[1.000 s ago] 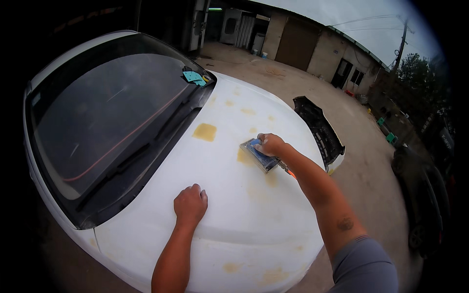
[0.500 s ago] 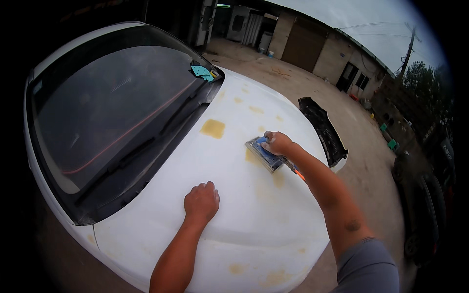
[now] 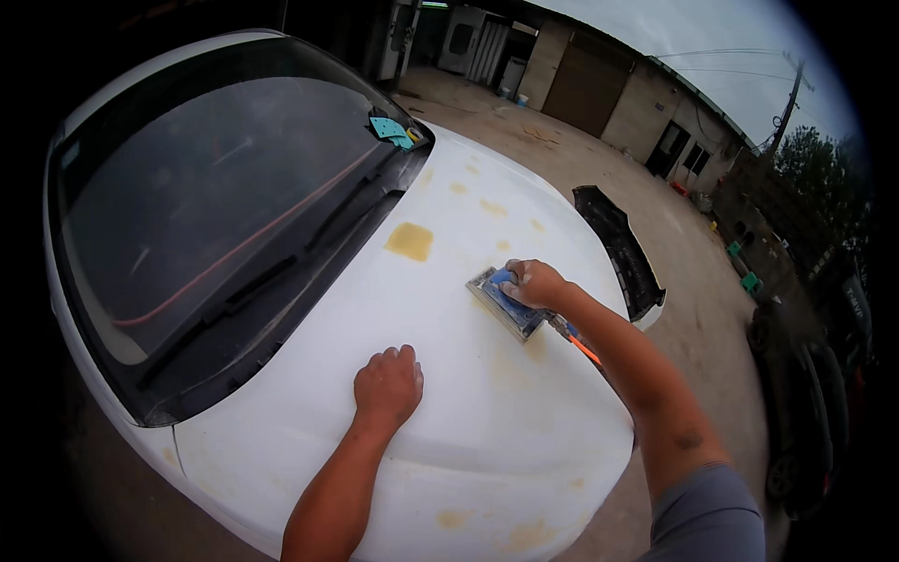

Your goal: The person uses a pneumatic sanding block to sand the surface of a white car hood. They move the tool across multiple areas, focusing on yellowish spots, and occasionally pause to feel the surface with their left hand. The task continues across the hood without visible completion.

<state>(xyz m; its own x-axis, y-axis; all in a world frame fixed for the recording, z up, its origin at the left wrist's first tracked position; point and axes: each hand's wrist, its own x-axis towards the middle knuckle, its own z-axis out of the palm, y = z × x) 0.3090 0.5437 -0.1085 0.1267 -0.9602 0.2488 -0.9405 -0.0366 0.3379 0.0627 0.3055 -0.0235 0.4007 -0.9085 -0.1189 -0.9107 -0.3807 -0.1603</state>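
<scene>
My right hand (image 3: 534,283) grips the blue top of a rectangular sander (image 3: 508,305), with dust on my fingers. An orange hose (image 3: 585,349) trails from the sander beneath my right forearm. The sander's pad lies against the white car hood (image 3: 440,318), partly over a yellowish patch. My left hand (image 3: 387,384) rests on the hood, left of and nearer than the sander. Its fingers are curled in, their tips hidden, and nothing shows in them. A squarish yellow filler patch (image 3: 409,242) and several smaller ones mark the hood.
The windshield (image 3: 215,197) and wipers (image 3: 220,314) border the hood on the left. Turquoise sanding sheets (image 3: 390,131) lie at the windshield's far corner. A black bumper-like part (image 3: 618,248) stands past the hood's far right edge. Dark cars (image 3: 796,412) are parked at right.
The sander and my right hand have shifted slightly left and toward me over the hood. My left hand has stayed almost in place. The view has tilted a little.
</scene>
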